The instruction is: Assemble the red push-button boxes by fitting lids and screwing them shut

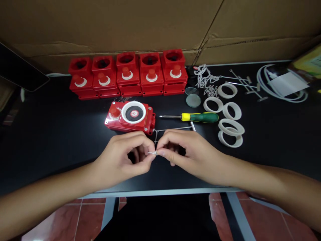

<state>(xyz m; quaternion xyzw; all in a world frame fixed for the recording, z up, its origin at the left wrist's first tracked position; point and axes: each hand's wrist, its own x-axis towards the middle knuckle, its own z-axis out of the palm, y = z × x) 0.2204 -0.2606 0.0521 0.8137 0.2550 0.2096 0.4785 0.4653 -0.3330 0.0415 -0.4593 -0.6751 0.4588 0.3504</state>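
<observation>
My left hand (125,155) and my right hand (185,152) meet over the front of the black table (50,134), both pinching a small silvery chain end (152,153) between thumb and fingers. The thin chain (155,135) runs up from the pinch to a red box (130,117) with a white ring, a black disc and a red button on top. The box lies just beyond my fingers. A thin metal pin (175,128) lies to the right of the box.
A row of several red boxes (127,73) stands at the back against cardboard. A green and yellow screwdriver (198,117) lies right of the box. White rings (230,120), round glass discs (193,97), a pile of chains (204,77) and metal pins (245,83) lie at right.
</observation>
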